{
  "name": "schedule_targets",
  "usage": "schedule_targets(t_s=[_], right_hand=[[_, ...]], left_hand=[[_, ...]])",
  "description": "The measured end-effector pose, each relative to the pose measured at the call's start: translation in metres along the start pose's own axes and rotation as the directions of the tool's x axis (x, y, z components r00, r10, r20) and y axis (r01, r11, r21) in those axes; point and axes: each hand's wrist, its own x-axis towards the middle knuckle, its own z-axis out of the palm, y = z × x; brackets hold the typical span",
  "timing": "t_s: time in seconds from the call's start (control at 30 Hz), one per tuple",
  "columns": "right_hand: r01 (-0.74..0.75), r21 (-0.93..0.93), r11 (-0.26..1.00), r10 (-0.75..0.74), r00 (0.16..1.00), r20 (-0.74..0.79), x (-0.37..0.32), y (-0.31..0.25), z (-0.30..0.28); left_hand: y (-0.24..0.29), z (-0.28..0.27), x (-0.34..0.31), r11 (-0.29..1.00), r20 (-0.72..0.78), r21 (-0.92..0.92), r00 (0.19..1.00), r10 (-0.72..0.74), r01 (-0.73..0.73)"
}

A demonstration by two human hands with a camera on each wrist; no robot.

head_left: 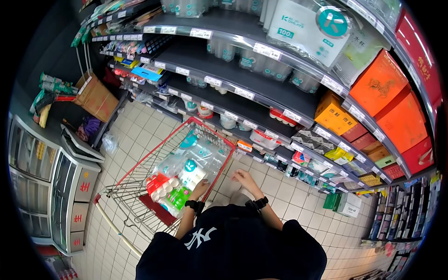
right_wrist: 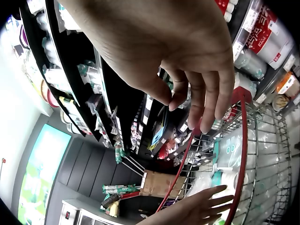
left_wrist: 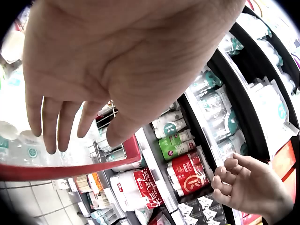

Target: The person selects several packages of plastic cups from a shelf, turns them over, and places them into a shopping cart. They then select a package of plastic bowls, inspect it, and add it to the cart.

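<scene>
My left hand (head_left: 200, 189) hovers at the near side of a shopping cart (head_left: 127, 176), over the packs inside. Its fingers (left_wrist: 65, 124) hang straight and hold nothing. Outside the cart, to its right, my right hand (head_left: 244, 179) is raised with loosely bent fingers (right_wrist: 197, 101) and nothing in them. Within the cart lie a red pack of paper cups (head_left: 162, 185), a green-and-white pack (head_left: 179, 198), a white pack with a teal logo (head_left: 191, 172) and clear plastic packs (head_left: 205, 154).
Long shelves (head_left: 252, 95) of cups and packaged goods run along the far side. Orange gift boxes (head_left: 380, 84) stand at the right. A glass-fronted cabinet (head_left: 32, 163) is at the left, near a cardboard box (head_left: 96, 97). Green and white boxes (head_left: 343, 204) sit on the tiled floor.
</scene>
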Motion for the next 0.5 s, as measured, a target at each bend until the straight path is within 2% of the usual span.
schedule_targets(t_s=[0.1,0.17,0.23,0.3,0.37,0.43,0.5], right_hand=[[0.009,0.031,0.999,-0.008,1.0,-0.027,0.002,-0.001,-0.018],[0.015,0.043,0.999,-0.012,0.999,-0.049,0.002,0.0,-0.033],[0.017,0.039,0.999,-0.016,0.999,-0.04,0.003,-0.004,-0.047],[0.02,0.038,0.999,-0.017,0.997,-0.07,0.0,-0.012,-0.06],[0.023,0.034,0.999,-0.019,0.995,-0.096,0.001,-0.015,-0.075],[0.07,-0.009,0.997,-0.071,0.993,-0.099,0.002,-0.008,-0.092],[0.058,-0.006,0.998,-0.058,0.992,-0.112,-0.001,-0.007,-0.107]], left_hand=[[0.01,0.014,0.013,0.996,-0.006,0.075,0.998,0.057,-0.056],[0.024,0.021,0.02,0.994,0.011,0.104,0.999,0.038,-0.039],[0.029,0.029,0.025,0.985,-0.062,0.141,0.992,0.106,-0.097],[0.026,0.039,0.035,0.989,-0.102,0.084,0.986,0.134,-0.125],[0.009,0.044,0.056,0.974,-0.097,0.176,0.982,0.163,-0.144],[0.02,0.049,0.057,0.957,-0.14,0.244,0.971,0.195,-0.158],[0.029,0.055,0.055,0.911,-0.193,0.402,0.963,0.188,-0.097]])
